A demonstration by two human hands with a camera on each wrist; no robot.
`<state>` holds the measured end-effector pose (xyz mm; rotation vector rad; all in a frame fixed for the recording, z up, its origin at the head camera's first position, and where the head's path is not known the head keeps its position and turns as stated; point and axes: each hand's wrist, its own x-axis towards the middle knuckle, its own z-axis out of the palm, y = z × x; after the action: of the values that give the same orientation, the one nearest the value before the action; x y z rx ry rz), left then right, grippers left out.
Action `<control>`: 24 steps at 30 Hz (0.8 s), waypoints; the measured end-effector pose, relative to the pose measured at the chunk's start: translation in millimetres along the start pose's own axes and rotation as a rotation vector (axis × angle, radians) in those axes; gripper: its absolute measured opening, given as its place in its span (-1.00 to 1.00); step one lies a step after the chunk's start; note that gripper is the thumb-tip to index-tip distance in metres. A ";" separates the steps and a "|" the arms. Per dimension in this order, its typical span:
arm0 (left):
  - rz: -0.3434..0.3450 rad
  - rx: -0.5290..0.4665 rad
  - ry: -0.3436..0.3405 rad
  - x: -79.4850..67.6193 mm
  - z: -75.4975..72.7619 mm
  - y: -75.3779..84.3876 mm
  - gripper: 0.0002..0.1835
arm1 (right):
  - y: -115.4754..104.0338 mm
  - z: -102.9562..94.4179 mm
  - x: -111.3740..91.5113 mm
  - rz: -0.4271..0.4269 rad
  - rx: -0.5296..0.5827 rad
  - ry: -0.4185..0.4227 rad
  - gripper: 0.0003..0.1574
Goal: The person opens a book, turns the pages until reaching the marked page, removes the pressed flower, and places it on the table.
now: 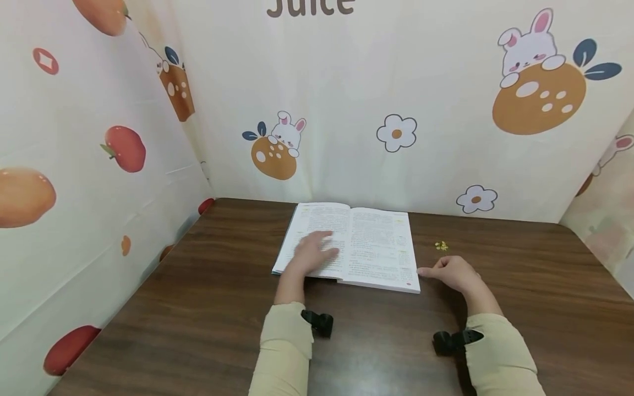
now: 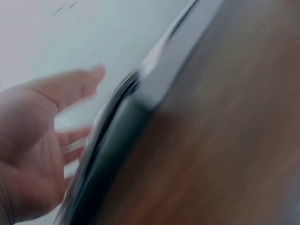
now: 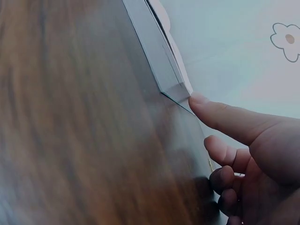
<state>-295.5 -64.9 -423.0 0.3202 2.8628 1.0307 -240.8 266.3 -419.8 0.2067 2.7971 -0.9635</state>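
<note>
An open book [image 1: 378, 247] lies on the table, with printed text on both pages. My left hand [image 1: 310, 254] is over the left page, its fingers spread and relaxed. In the left wrist view that hand [image 2: 35, 145] is blurred beside the book's dark green cover edge [image 2: 119, 140]; whether it touches the page I cannot tell. At the book's lower right edge is my right hand [image 1: 455, 273]. The right wrist view shows its straight thumb [image 3: 225, 117] at the book's corner [image 3: 176, 89], the other fingers [image 3: 227, 154] loosely bent and apart from the thumb.
A small cluster of yellow pieces [image 1: 441, 246] lies on the brown wooden table [image 1: 208, 308], right of the book. A printed curtain [image 1: 342, 99] stands behind the table and along its sides. Each wrist wears a black camera [image 1: 321, 323].
</note>
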 end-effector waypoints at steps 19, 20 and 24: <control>-0.075 -0.636 0.091 -28.6 -74.5 -22.1 -0.13 | 13.6 7.4 9.7 -0.161 0.062 0.105 -0.38; 0.003 -0.653 0.066 -28.8 -74.6 -14.6 -0.10 | 16.5 8.1 10.7 -0.180 0.107 0.132 -0.39; 0.272 -0.597 -0.044 -24.2 -59.6 24.6 -0.02 | 23.6 8.4 11.6 -0.168 0.331 0.267 -0.37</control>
<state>-276.6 -88.8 -361.3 0.6689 2.3565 1.8205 -246.7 280.4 -442.8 0.1543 2.9063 -1.5457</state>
